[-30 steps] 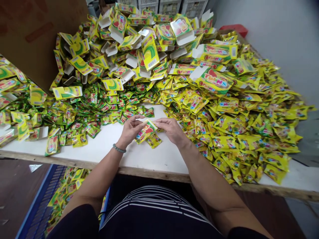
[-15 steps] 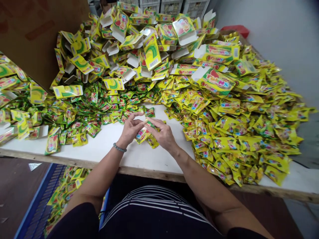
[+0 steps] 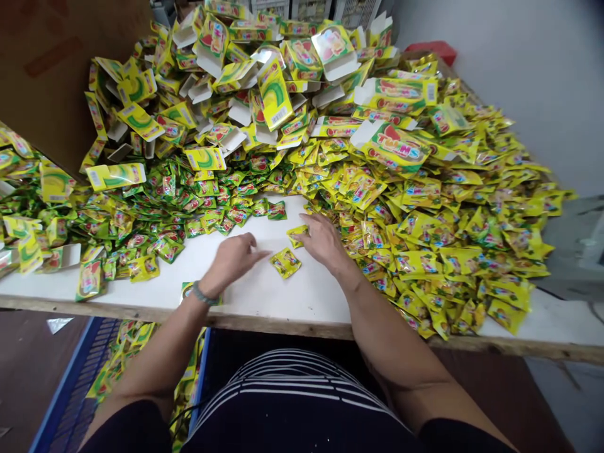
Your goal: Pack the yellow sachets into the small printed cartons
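My left hand hovers over the white table, holding nothing, its thumb stretched to the right and the other fingers loosely curled. A small yellow-green box lies partly hidden under my left wrist. My right hand is at the edge of the right-hand pile, with thumb and fingers around a small yellow candy packet. Between the hands, a second yellow packet lies flat on the table.
Yellow packets are heaped on the right, green packets at the left. Open printed boxes pile up behind. A large brown carton stands at back left. Below the table edge is a blue crate holding more packets.
The hands have parted from the small box they both held. It now lies to the left, under my left wrist. My right hand has moved right and up to a yellow packet.
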A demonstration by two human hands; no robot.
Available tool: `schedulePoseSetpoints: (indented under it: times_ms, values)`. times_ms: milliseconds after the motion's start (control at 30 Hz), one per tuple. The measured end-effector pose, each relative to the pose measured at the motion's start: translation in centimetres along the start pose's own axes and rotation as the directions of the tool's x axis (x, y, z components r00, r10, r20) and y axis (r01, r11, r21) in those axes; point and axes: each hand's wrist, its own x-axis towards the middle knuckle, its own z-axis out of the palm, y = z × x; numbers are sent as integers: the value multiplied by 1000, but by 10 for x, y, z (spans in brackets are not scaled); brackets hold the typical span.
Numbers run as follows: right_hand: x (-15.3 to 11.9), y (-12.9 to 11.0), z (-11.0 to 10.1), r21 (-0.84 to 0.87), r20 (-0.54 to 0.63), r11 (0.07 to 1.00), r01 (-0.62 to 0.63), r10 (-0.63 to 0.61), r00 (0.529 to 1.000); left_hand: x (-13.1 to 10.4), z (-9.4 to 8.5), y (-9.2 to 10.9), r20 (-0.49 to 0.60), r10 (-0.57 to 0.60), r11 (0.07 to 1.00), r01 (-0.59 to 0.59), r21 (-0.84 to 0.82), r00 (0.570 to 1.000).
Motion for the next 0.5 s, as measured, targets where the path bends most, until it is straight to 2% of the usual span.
schedulePoseSetpoints:
  times_ms: [67,133,200,267,333,400,467,500]
  values:
    - [0,0,0,31,-30,999,25,-24,999,12,23,25,-19,53,998,-53,15,998]
    - [0,-1,-1,86,-30,996,34,-31,999,23,40,37,0,93,996,-93,-12,996]
    - [0,-4,-2,173,48,984,50,-59,997,31,48,36,13,69,990,-66,-121,998]
    - [-2,-9,-2,275,158,960,49,-95,983,36,49,25,-18,9,955,-14,-296,1000]
    - [-3,-15,-2,344,240,939,26,-114,964,40,46,13,-52,-13,854,-16,-519,999]
    - [-3,-20,-3,372,273,928,0,-109,956,45,40,6,-36,42,687,-55,-725,998]
    - [-2,-21,-5,369,256,929,-36,-64,965,54,31,6,6,81,549,-39,-835,997]
    - [0,-20,-5,358,221,932,-58,-24,975,60,26,8,9,53,540,-21,-841,999]
